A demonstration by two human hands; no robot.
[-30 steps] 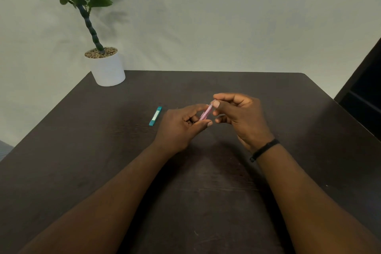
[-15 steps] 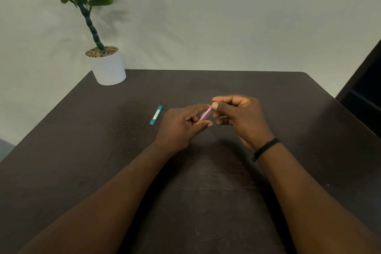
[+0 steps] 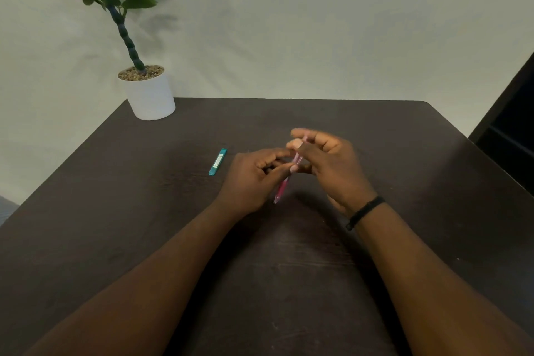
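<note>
Slim pink pen, tilted, pinched between left hand and right hand; tip pokes below left thumb.

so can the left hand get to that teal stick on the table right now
Probably yes: the teal stick lies just left of the left hand with only bare table between, though its fingers are busy pinching the pink pen.

Slim pink pen, translucent, tilted, tip low and nearer, upper part pinched between fingers.
</note>
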